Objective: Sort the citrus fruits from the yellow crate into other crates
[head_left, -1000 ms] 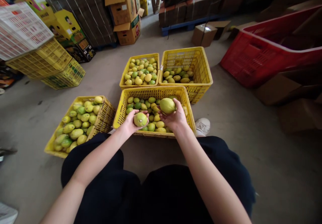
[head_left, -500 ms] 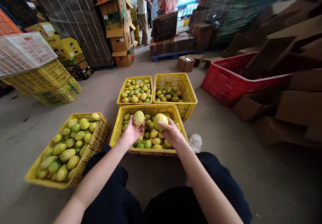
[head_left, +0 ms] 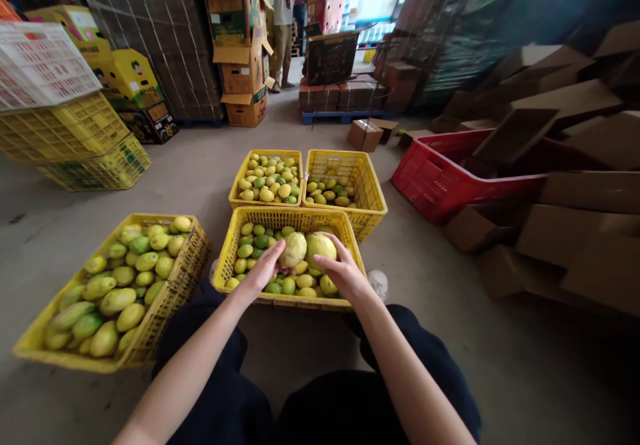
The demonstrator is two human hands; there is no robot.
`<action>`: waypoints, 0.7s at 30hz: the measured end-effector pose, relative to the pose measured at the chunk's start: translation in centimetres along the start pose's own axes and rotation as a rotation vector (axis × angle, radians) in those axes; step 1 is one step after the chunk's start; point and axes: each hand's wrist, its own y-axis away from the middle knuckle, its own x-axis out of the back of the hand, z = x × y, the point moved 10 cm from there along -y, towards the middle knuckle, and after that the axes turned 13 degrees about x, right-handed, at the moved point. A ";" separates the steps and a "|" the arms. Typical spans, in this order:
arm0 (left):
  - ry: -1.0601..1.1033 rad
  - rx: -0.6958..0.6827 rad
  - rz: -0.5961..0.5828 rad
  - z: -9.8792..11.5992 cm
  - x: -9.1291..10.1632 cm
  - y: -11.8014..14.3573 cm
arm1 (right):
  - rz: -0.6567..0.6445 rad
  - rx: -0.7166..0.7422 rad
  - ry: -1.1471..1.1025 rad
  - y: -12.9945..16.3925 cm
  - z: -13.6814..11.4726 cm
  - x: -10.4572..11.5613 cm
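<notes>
My left hand [head_left: 264, 269] holds a pale yellow fruit [head_left: 293, 249] and my right hand [head_left: 341, 269] holds a yellow-green fruit [head_left: 321, 248]. The two fruits touch each other above the near yellow crate [head_left: 287, 220], which is filled with green and yellow fruit. Both hands hover over the crate's right half, close to my knees in dark trousers.
A fuller yellow crate [head_left: 165, 313] of fruit sits at my left. Two more yellow crates [head_left: 267, 155] [head_left: 371, 190] stand behind. A red crate [head_left: 430, 181] and cardboard boxes [head_left: 570, 218] lie to the right. Stacked crates [head_left: 75, 138] are at far left. A person [head_left: 283, 5] stands at the back.
Both hands have lowered and drawn together, so the two fruits now touch. The view has shifted slightly, with the crates sitting a little to the left.
</notes>
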 end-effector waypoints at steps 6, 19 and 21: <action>-0.070 -0.062 -0.117 1.2 -1.2 0.5 | 0.017 -0.053 -0.122 -0.1 0.7 -1.0; -0.094 -0.132 0.234 1.6 1.7 0.9 | 0.020 -0.019 -0.094 -0.4 0.8 -1.7; -0.045 -0.105 0.239 1.3 1.8 0.7 | 0.040 -0.028 -0.101 -0.4 1.2 -1.6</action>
